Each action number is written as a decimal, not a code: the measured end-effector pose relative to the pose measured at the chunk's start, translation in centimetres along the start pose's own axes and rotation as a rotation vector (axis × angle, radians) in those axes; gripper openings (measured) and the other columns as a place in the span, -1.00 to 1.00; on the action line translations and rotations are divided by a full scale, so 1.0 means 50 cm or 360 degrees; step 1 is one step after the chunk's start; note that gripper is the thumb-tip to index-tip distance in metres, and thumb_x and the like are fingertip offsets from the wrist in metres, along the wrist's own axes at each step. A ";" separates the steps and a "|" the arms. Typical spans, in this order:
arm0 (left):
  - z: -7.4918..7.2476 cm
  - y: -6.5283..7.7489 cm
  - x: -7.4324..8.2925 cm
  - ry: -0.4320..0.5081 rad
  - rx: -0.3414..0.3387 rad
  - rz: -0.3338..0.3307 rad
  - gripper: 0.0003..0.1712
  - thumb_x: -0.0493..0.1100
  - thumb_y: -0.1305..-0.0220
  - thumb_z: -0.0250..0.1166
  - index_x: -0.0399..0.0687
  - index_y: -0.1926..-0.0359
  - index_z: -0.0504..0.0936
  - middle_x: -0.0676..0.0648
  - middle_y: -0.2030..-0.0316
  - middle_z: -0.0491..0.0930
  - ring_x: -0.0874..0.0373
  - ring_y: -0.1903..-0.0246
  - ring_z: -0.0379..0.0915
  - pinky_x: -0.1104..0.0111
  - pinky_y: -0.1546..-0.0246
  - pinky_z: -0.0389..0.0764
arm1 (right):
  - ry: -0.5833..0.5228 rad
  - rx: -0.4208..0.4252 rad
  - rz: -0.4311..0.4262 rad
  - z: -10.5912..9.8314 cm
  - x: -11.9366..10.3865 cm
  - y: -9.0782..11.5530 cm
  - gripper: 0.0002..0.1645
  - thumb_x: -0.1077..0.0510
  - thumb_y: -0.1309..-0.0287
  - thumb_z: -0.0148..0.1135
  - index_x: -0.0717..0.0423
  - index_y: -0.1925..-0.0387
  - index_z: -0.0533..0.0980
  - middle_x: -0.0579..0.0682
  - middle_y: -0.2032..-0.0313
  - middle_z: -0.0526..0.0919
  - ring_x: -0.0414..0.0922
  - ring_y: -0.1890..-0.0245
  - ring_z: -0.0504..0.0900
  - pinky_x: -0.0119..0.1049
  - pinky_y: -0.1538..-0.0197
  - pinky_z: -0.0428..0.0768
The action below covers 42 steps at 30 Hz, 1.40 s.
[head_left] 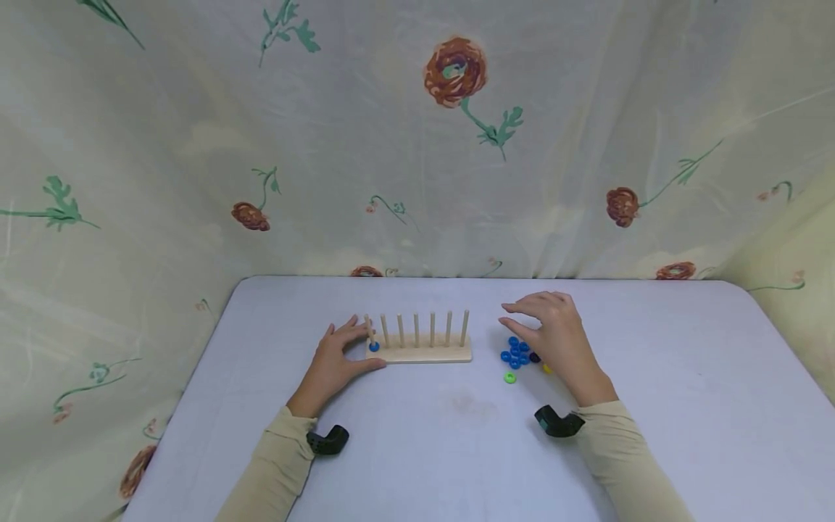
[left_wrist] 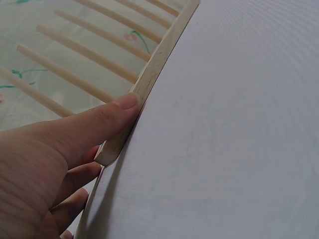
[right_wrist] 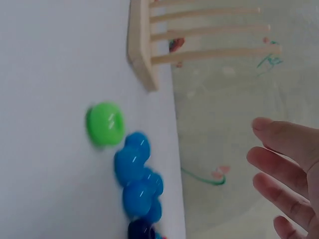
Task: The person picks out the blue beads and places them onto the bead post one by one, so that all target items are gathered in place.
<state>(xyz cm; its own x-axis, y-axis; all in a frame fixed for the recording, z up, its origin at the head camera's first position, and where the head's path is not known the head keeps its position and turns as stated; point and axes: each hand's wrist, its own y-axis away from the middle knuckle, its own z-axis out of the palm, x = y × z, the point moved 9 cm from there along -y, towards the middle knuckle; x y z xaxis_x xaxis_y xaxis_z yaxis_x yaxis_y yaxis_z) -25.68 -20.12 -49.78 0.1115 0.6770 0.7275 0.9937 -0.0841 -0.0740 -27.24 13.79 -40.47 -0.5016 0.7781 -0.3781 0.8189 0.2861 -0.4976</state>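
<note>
My beige sleeves [head_left: 264,471] come in lowest and nearest, a small black device [head_left: 328,441] at each wrist, and beyond them my two hands reach over the white surface [head_left: 417,449]. The wooden peg stand [head_left: 427,354] is ahead of me, left of my right hand [head_left: 554,337], its long axis running left to right, nearly in line with the far edge. Its seven pegs [head_left: 417,330] point up in one row. My left hand [head_left: 334,362] grips the stand's left end: the thumb lies on the front face of the base, and the fingers [left_wrist: 75,204] reach round the end. A blue ring [head_left: 375,347] sits at the foot of the leftmost peg, close to that grip. My right fingers are apart from the thumb, with nothing between them, raised just above a cluster of loose blue rings [right_wrist: 130,166] to the right of the stand. A dark navy ring [head_left: 535,357] touches the cluster, a green ring [right_wrist: 102,125] lies just nearer to me, and something yellow [head_left: 546,368] is partly hidden by my right hand. Behind the surface hangs a pale flowered cloth [head_left: 365,109].
</note>
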 end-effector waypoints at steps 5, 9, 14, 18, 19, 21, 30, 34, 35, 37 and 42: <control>-0.001 -0.001 0.002 0.0002 0.0000 0.0003 -0.24 0.00 0.04 0.68 -0.16 -0.21 0.68 -0.22 -0.43 0.45 -0.10 -0.56 0.19 -0.11 -0.67 -0.18 | 0.0037 -0.0185 0.0100 0.016 0.039 0.012 -0.71 0.10 -0.10 0.58 0.07 0.12 0.80 0.04 0.26 0.85 0.09 0.05 0.71 0.23 -0.28 0.45; 0.000 0.000 0.001 0.0003 0.0000 0.0005 -0.24 0.00 0.03 0.68 -0.16 -0.21 0.68 -0.22 -0.43 0.44 -0.11 -0.56 0.19 -0.09 -0.67 -0.17 | 0.0082 -0.0390 0.0170 0.041 0.063 0.020 -0.73 0.07 -0.14 0.56 0.05 0.11 0.80 -0.01 0.29 0.85 0.07 0.05 0.72 0.25 -0.33 0.43; -0.001 0.000 0.000 -0.0006 0.0005 0.0005 -0.24 0.00 0.04 0.68 -0.16 -0.20 0.68 -0.22 -0.42 0.46 -0.11 -0.55 0.20 -0.09 -0.68 -0.17 | 0.0157 -0.0464 0.0162 0.066 0.077 0.025 -0.73 0.00 -0.15 0.55 0.03 0.15 0.81 -0.07 0.35 0.84 0.03 0.09 0.72 0.27 -0.35 0.43; -0.001 0.000 0.000 -0.0015 0.0004 -0.0002 -0.24 0.00 0.04 0.68 -0.16 -0.20 0.68 -0.22 -0.42 0.46 -0.11 -0.55 0.20 -0.09 -0.67 -0.16 | 0.0176 -0.0471 0.0179 0.081 0.081 0.030 -0.73 -0.04 -0.16 0.53 0.03 0.20 0.82 -0.09 0.40 0.81 0.00 0.14 0.68 0.26 -0.35 0.40; 0.000 0.000 -0.001 -0.0019 0.0000 -0.0007 -0.23 0.01 0.04 0.68 -0.16 -0.20 0.68 -0.22 -0.43 0.45 -0.11 -0.55 0.20 -0.09 -0.67 -0.16 | 0.0180 -0.0475 0.0179 0.084 0.081 0.031 -0.74 -0.04 -0.16 0.53 0.03 0.21 0.82 -0.10 0.41 0.81 -0.01 0.15 0.67 0.25 -0.34 0.40; 0.000 0.000 -0.003 -0.0023 -0.0005 -0.0013 -0.23 0.02 0.03 0.67 -0.15 -0.21 0.68 -0.22 -0.44 0.43 -0.10 -0.56 0.19 -0.08 -0.68 -0.17 | 0.0195 -0.0486 0.0177 0.089 0.079 0.033 -0.75 -0.05 -0.15 0.53 0.02 0.23 0.82 -0.12 0.43 0.79 -0.04 0.20 0.65 0.23 -0.31 0.42; 0.001 0.002 -0.005 -0.0003 -0.0006 -0.0019 -0.24 0.04 0.01 0.67 -0.12 -0.21 0.68 -0.21 -0.47 0.39 -0.10 -0.57 0.18 -0.05 -0.68 -0.18 | 0.0215 -0.0507 0.0224 0.096 0.080 0.037 -0.76 -0.01 -0.13 0.54 0.04 0.24 0.81 -0.17 0.53 0.71 -0.12 0.37 0.56 0.12 -0.15 0.50; 0.001 0.003 -0.003 -0.0010 -0.0002 0.0000 -0.24 0.04 0.01 0.66 -0.12 -0.22 0.68 -0.21 -0.47 0.40 -0.10 -0.56 0.18 -0.06 -0.68 -0.17 | 0.0211 -0.0504 0.0295 0.096 0.086 0.039 -0.75 -0.02 -0.13 0.54 0.06 0.25 0.79 -0.19 0.56 0.67 -0.09 0.34 0.58 0.13 -0.15 0.50; 0.001 0.003 -0.003 -0.0011 0.0000 0.0005 -0.24 0.04 0.01 0.66 -0.12 -0.22 0.68 -0.21 -0.46 0.40 -0.10 -0.56 0.19 -0.06 -0.68 -0.16 | 0.0208 -0.0504 0.0311 0.095 0.087 0.039 -0.75 -0.02 -0.13 0.54 0.06 0.25 0.79 -0.19 0.57 0.67 -0.08 0.33 0.59 0.14 -0.16 0.49; 0.000 0.002 -0.003 -0.0008 0.0006 0.0016 -0.24 0.04 0.01 0.66 -0.13 -0.21 0.68 -0.22 -0.45 0.42 -0.10 -0.56 0.19 -0.08 -0.68 -0.15 | 0.0209 -0.0502 0.0327 0.094 0.088 0.039 -0.76 -0.01 -0.13 0.54 0.06 0.27 0.79 -0.20 0.58 0.66 -0.06 0.32 0.61 0.16 -0.17 0.49; 0.001 0.000 -0.005 0.0000 0.0007 0.0028 -0.25 0.04 0.01 0.66 -0.14 -0.20 0.68 -0.23 -0.44 0.44 -0.11 -0.55 0.20 -0.11 -0.67 -0.14 | 0.0206 -0.0485 0.0303 0.090 0.082 0.038 -0.78 0.02 -0.13 0.53 0.07 0.27 0.79 -0.14 0.52 0.73 -0.04 0.29 0.64 0.17 -0.16 0.51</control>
<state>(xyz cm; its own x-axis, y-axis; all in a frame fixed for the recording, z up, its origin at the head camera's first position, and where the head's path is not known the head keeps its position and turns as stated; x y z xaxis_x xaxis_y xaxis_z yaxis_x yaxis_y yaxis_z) -25.70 -20.26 -49.97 0.1290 0.6755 0.7260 0.9916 -0.0927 -0.0899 -28.99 15.01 -46.51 -0.3092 0.8919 -0.3300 0.9492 0.2678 -0.1654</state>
